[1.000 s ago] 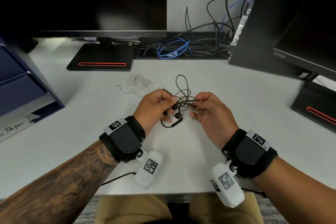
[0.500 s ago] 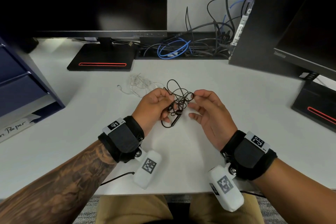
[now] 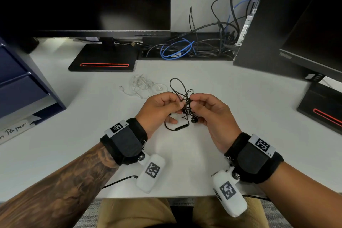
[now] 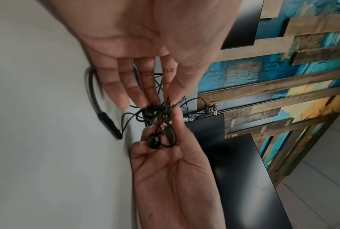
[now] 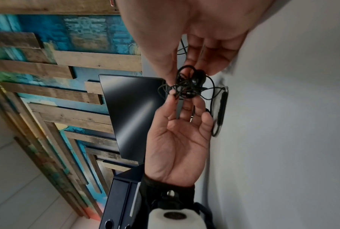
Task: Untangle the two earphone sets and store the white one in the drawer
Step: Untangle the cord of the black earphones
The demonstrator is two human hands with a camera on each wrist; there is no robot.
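Observation:
The black earphones (image 3: 185,102) are a tangled bundle held just above the white desk (image 3: 240,116) between both hands. My left hand (image 3: 180,105) pinches the bundle from the left, and my right hand (image 3: 192,102) pinches it from the right, fingertips nearly meeting. A cord loop stands up behind the fingers; an earbud (image 3: 194,120) and the inline remote (image 3: 181,127) hang below. The wrist views show the same knot (image 4: 157,111) (image 5: 186,86) between thumbs and fingers. The white earphones (image 3: 142,86) lie in a loose heap on the desk behind my left hand, apart from the black set.
A dark blue drawer unit (image 3: 20,87) stands at the desk's left edge, drawers shut. A monitor base (image 3: 103,59) sits behind the white set, with another monitor (image 3: 305,46) and base at the right. Loose cables (image 3: 177,50) fill the back tray.
My right hand has closed its fingers back onto the black bundle and both hands have drawn together. The cord loop now stands higher behind the fingers. The white set has not moved.

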